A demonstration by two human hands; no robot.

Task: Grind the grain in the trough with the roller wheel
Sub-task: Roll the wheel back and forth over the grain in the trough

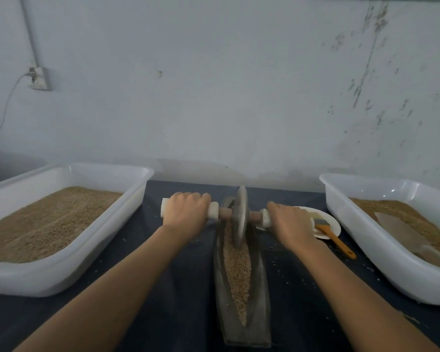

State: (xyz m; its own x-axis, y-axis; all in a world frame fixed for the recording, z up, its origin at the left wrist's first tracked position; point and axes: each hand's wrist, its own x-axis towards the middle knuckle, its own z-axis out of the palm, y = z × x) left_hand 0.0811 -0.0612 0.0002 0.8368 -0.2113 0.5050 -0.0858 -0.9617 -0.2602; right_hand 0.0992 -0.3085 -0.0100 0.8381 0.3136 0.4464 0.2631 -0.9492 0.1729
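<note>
The trough [241,295] lies lengthwise on the dark worktop [163,288], its narrow far end pointing toward the wall [214,97]. Grain [236,270] fills the channel along its centre, tapering to a point at the near end. The wheel [240,217] stands upright on edge in the far part of the trough, its lower rim resting in the grain. An axle [225,212] runs through the wheel's centre, with a white grip on each side. The left hand [186,212] wraps the left grip from above, fingers [196,196] curled over it, with the white end of the grip projecting past the hand. The right hand [292,224] holds the right grip the same way, fingers curled fully around it, with only the inner white collar visible next to the wheel. Both forearms extend straight from the near edge. A white left tray [61,280], holding a level bed of grain, sits left of the trough, well apart from it. A white right tray [381,275] sits on the right and holds grain with a flat tan scoop [401,232] lying on it. Between the trough and the right tray lies a plate [333,224], partly hidden by the right hand, with an orange-handled brush [334,238] resting across its rim. Scattered grains dot the worktop near the trough.
</note>
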